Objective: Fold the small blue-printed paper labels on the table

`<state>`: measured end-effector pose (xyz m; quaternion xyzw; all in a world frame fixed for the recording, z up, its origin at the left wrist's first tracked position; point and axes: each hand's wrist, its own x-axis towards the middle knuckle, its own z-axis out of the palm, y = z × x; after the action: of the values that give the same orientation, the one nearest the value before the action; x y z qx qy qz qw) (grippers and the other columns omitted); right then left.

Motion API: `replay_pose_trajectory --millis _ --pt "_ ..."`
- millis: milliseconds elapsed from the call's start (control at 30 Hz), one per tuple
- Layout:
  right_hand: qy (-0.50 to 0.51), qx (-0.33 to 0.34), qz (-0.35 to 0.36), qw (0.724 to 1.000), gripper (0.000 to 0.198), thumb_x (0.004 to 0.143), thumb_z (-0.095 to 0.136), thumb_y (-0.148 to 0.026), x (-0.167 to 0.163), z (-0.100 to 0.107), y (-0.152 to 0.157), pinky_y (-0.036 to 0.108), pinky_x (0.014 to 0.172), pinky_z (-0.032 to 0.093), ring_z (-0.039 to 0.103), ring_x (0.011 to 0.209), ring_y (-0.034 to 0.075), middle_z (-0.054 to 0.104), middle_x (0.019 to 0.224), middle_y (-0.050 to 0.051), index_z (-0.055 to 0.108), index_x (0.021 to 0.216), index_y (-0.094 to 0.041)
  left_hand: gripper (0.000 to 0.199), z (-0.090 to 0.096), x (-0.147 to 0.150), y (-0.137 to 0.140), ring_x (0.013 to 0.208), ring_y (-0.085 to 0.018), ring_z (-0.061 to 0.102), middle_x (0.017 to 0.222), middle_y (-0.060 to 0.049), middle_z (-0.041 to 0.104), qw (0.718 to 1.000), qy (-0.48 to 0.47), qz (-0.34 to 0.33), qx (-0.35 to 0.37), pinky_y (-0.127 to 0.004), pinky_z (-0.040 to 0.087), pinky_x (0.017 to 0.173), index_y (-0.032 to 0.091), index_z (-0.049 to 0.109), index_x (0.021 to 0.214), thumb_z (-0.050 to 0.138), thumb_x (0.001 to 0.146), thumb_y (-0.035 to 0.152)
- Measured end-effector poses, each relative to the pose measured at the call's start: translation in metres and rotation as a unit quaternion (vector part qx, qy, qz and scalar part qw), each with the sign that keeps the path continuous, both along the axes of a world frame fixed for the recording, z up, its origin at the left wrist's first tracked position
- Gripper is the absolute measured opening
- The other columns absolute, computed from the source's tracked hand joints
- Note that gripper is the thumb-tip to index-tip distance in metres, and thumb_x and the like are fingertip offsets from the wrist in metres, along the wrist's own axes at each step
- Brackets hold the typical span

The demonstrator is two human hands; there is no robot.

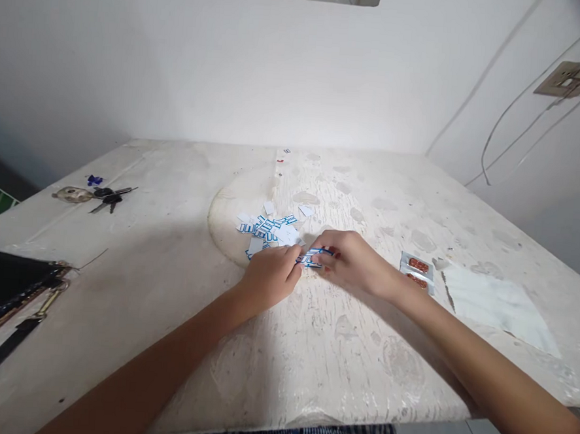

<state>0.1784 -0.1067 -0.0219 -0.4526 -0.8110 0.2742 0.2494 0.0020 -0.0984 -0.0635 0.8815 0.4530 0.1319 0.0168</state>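
Observation:
Near the middle of the table my left hand (pixel 273 268) and my right hand (pixel 349 260) meet, both closed. Between their fingertips is a small white paper piece with blue print (pixel 313 257), and the fingers of both hands are on it. Just beyond my left hand lies a loose pile of similar paper pieces (pixel 270 227), some with the blue print up and some with the plain white side up. One plain white piece (pixel 305 211) sits apart, at the pile's right. The undersides of my fingers are hidden.
A bunch of keys (pixel 108 196) lies at the left, above a black pouch with a strap (pixel 10 298). On the right are a blister pack with reddish-brown contents (pixel 417 272) and a white sheet (pixel 501 305). Cables (pixel 488 144) hang from a wall socket (pixel 568 80).

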Motion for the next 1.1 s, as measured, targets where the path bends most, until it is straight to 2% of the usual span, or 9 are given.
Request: replay_pose_trajectory --millis 100,233,400,533,667,800,967,1100 --pt "-0.044 0.067 -0.005 0.997 0.017 0.072 0.047 -0.006 -0.005 -0.007 -0.001 0.024 0.06 0.034 0.048 0.067 0.012 0.057 0.075 0.002 0.06 0.073 -0.017 0.012 0.001 0.001 -0.001 0.061 -0.015 0.051 0.064 -0.001 0.054 1.0 0.011 0.0 0.008 -0.027 0.027 0.051 0.018 0.045 0.075 0.037 0.084 0.02" --pt "-0.064 0.093 -0.012 0.994 0.02 0.072 0.045 -0.005 -0.007 -0.013 -0.002 0.024 0.058 0.032 0.047 0.066 0.012 0.054 0.076 0.003 0.06 0.075 -0.018 0.006 0.001 0.001 -0.002 0.06 -0.014 0.05 0.063 0.0 0.052 1.0 0.015 -0.002 0.006 -0.027 0.026 0.051 0.018 0.043 0.074 0.039 0.078 0.017" --pt "-0.061 0.084 0.007 0.995 0.025 0.075 0.042 -0.005 -0.009 -0.018 -0.005 0.024 0.059 0.033 0.048 0.067 0.011 0.053 0.081 0.004 0.062 0.081 -0.018 0.009 0.001 0.0 -0.002 0.058 -0.013 0.047 0.063 0.0 0.051 1.0 0.0 -0.012 0.008 -0.026 0.026 0.05 0.019 0.041 0.073 0.038 0.081 0.021" --pt "-0.023 0.076 0.003 0.997 0.029 0.073 0.043 -0.003 -0.006 -0.014 -0.005 0.023 0.06 0.034 0.049 0.068 0.011 0.055 0.083 0.003 0.06 0.091 -0.019 0.012 0.0 0.0 0.0 0.059 -0.014 0.048 0.064 -0.001 0.052 1.0 0.001 -0.005 0.002 -0.027 0.027 0.051 0.018 0.042 0.075 0.035 0.084 0.021" --pt "0.01 0.035 -0.003 0.999 0.022 0.073 0.046 -0.007 0.004 -0.004 -0.001 0.024 0.059 0.035 0.05 0.066 0.012 0.059 0.076 0.001 0.059 0.085 -0.018 0.013 -0.001 0.0 0.0 0.058 -0.015 0.048 0.062 -0.001 0.05 1.0 0.006 0.006 -0.006 -0.028 0.028 0.051 0.018 0.043 0.074 0.035 0.084 0.022" --pt "0.013 -0.011 0.041 0.999 0.022 0.074 0.044 -0.007 0.008 0.0 -0.001 0.024 0.06 0.037 0.05 0.066 0.012 0.058 0.077 0.002 0.06 0.082 -0.018 0.011 0.001 0.001 -0.001 0.058 -0.014 0.048 0.062 0.0 0.05 1.0 -0.005 0.008 -0.015 -0.027 0.027 0.05 0.019 0.045 0.077 0.036 0.083 0.021" --pt "-0.039 0.05 0.043 0.997 0.029 0.069 0.044 -0.001 0.001 -0.004 -0.004 0.024 0.061 0.035 0.048 0.071 0.012 0.053 0.083 0.003 0.056 0.09 -0.017 0.007 0.002 0.001 -0.002 0.058 -0.014 0.047 0.061 0.001 0.049 1.0 0.004 0.002 -0.01 -0.027 0.026 0.051 0.019 0.042 0.075 0.038 0.08 0.017" --pt "-0.088 0.094 0.05 0.99 0.03 0.072 0.04 0.0 0.0 -0.008 -0.006 0.023 0.059 0.033 0.045 0.067 0.011 0.046 0.086 0.004 0.053 0.093 -0.018 0.007 0.002 0.0 -0.002 0.057 -0.014 0.045 0.06 0.0 0.048 1.0 0.011 -0.004 0.0 -0.027 0.025 0.051 0.019 0.038 0.07 0.039 0.074 0.013"
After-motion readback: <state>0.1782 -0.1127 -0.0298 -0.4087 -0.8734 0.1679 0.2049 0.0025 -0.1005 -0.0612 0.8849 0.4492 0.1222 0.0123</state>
